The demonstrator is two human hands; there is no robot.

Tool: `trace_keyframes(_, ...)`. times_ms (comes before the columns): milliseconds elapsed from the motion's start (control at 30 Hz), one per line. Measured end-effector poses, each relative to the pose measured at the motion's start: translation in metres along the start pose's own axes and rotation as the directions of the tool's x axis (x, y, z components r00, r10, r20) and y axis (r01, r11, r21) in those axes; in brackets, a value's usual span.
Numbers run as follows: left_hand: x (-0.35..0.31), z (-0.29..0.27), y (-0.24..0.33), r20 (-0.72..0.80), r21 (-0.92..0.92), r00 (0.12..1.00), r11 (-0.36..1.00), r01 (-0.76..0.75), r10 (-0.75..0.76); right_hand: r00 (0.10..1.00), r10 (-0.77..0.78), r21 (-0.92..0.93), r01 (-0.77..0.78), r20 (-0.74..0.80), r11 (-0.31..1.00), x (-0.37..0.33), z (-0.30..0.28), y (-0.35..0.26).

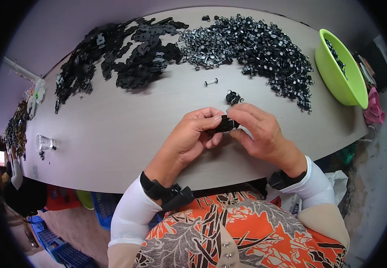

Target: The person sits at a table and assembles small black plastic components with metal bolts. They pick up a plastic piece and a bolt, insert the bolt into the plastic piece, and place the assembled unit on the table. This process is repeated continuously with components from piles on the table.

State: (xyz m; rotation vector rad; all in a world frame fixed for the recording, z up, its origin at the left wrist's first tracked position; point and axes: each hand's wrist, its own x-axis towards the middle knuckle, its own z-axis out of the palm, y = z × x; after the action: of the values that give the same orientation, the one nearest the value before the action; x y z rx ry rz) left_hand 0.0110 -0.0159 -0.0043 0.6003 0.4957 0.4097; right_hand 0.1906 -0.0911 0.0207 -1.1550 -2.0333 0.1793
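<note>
Above the near part of the table, my left hand pinches a small black plastic part between thumb and fingers. My right hand closes on the right end of the same part, where a thin shiny bit shows. The fingers hide much of its shape. Just beyond my right fingertips lies a small cluster of black wheels with bright hubs. A single wheel axle, a silver rod with a wheel at each end, rests farther off.
At the far left spreads a heap of flat black plastic parts. Beside it is a large pile of wheel axles. A lime-green basin stands at the right edge. On the left are a clear cup and another person's sleeve.
</note>
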Motion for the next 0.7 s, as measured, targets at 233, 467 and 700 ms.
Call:
trace_keyframes(233, -0.001, 0.008, -0.005, -0.033, 0.053, 0.999, 0.998, 0.041, -0.04, 0.998, -0.048, 0.039, 0.047, 0.035, 0.998, -0.009, 0.004, 0.001)
trace_keyframes(467, -0.004, 0.009, 0.002, -0.147, 0.292, 0.973, 0.947, -0.132, 0.18, 0.973, 0.184, 0.223, -0.211, 0.137, 0.952, 0.011, -0.014, 0.009)
trace_keyframes(700, 0.002, -0.002, 0.011, -0.196, 0.318, 0.963, 0.941, -0.116, 0.185, 0.974, 0.2, -0.143, -0.184, 0.107, 0.973, 0.033, -0.001, 0.061)
